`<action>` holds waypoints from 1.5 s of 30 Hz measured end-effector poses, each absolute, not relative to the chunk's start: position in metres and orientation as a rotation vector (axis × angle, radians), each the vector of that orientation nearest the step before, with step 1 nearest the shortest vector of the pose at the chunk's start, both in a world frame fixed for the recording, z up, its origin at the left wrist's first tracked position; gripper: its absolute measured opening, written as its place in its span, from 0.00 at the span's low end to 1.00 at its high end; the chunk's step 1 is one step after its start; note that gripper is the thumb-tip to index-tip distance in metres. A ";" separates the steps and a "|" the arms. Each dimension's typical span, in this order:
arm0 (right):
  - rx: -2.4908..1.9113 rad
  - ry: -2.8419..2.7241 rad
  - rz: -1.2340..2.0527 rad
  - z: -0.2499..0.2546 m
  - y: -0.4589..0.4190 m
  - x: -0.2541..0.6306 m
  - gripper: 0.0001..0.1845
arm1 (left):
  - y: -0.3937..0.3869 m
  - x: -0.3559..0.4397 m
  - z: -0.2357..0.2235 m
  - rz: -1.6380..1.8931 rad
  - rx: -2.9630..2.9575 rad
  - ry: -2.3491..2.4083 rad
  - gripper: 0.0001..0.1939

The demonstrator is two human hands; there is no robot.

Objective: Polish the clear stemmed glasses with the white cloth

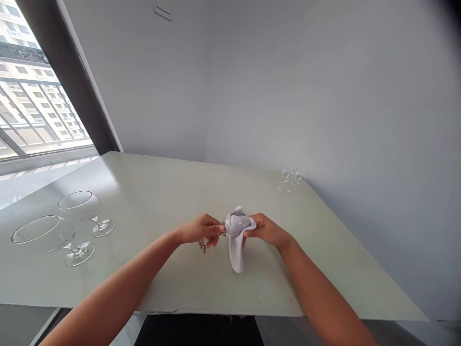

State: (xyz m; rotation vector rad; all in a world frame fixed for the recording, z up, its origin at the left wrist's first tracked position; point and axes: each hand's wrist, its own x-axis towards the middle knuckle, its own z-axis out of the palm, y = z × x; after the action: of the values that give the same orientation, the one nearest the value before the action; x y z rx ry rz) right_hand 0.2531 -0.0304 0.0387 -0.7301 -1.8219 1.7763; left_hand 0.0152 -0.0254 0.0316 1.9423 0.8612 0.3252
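Observation:
Over the table point(252, 293), my left hand point(204, 229) is closed round the stem of a small stemmed glass point(226, 224), which tilts sideways with its foot to the left. A pale grey-white cloth point(236, 252) is bunched at the glass's mouth, and one end of it hangs down toward the tabletop. My right hand point(262, 228) grips the cloth from the right side, fingers wrapped in its folds. Cloth and fingers hide part of the bowl.
Two large round-bowled stemmed glasses, a nearer one point(79, 253) and a farther one point(103, 228), stand at the left. Several small stemmed glasses point(296, 178) are at the back right by the wall point(324, 96). A window point(36, 96) is at the far left.

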 end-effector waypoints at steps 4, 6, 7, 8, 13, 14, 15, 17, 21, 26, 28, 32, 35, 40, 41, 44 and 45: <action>-0.920 -1.361 1.675 0.015 -0.024 0.236 0.14 | -0.022 0.025 0.022 0.771 2.642 1.296 0.17; -0.893 -1.151 1.695 0.005 -0.025 0.226 0.15 | -0.020 0.027 0.018 0.858 2.895 1.358 0.16; -0.862 -1.107 1.725 0.002 -0.025 0.222 0.15 | -0.019 0.027 0.017 0.876 2.970 1.363 0.16; -0.832 -1.111 1.758 0.000 -0.027 0.220 0.16 | -0.018 0.026 0.016 0.888 3.017 1.353 0.14; -0.857 -1.476 1.787 0.007 -0.031 0.224 0.18 | -0.017 0.022 0.016 0.860 2.919 1.234 0.16; -0.881 -1.547 1.773 0.011 -0.032 0.227 0.17 | -0.017 0.021 0.017 0.806 2.811 1.249 0.17; -0.896 -1.606 1.765 0.014 -0.032 0.229 0.16 | -0.018 0.020 0.018 0.722 2.671 1.252 0.19; -0.881 -1.701 1.798 0.021 -0.034 0.235 0.13 | -0.018 0.018 0.020 0.495 2.342 1.149 0.24; -0.800 -1.816 1.855 0.030 -0.036 0.242 0.13 | -0.017 0.016 0.022 0.244 1.891 0.826 0.29; -0.869 -1.616 1.727 0.018 -0.027 0.240 0.14 | -0.024 0.027 0.023 0.658 2.473 1.236 0.19; -0.879 -1.364 1.733 0.011 -0.025 0.233 0.15 | -0.028 0.032 0.024 0.860 2.791 1.358 0.16; -0.781 -0.979 1.853 0.003 -0.032 0.216 0.18 | -0.029 0.030 0.028 0.959 3.074 1.402 0.14; -0.764 -1.118 1.887 0.002 -0.038 0.211 0.18 | -0.025 0.023 0.027 0.937 3.089 1.334 0.14; -0.843 -1.579 1.769 0.008 -0.041 0.215 0.15 | -0.020 0.017 0.024 0.692 2.805 1.325 0.22; -0.855 -1.663 1.708 0.010 -0.041 0.218 0.13 | -0.020 0.017 0.024 0.637 2.693 1.331 0.23; -0.886 -1.960 1.413 0.021 -0.040 0.229 0.10 | -0.023 0.020 0.026 0.497 2.308 1.260 0.27; -0.894 -2.056 1.305 0.025 -0.039 0.234 0.09 | -0.023 0.020 0.028 0.457 2.188 1.196 0.27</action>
State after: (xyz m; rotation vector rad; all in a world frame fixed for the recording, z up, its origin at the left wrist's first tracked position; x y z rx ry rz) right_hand 0.2338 -0.0395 0.0246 -0.8935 -2.0561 1.3046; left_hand 0.0202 -0.0232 0.0279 2.1880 1.1961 0.4572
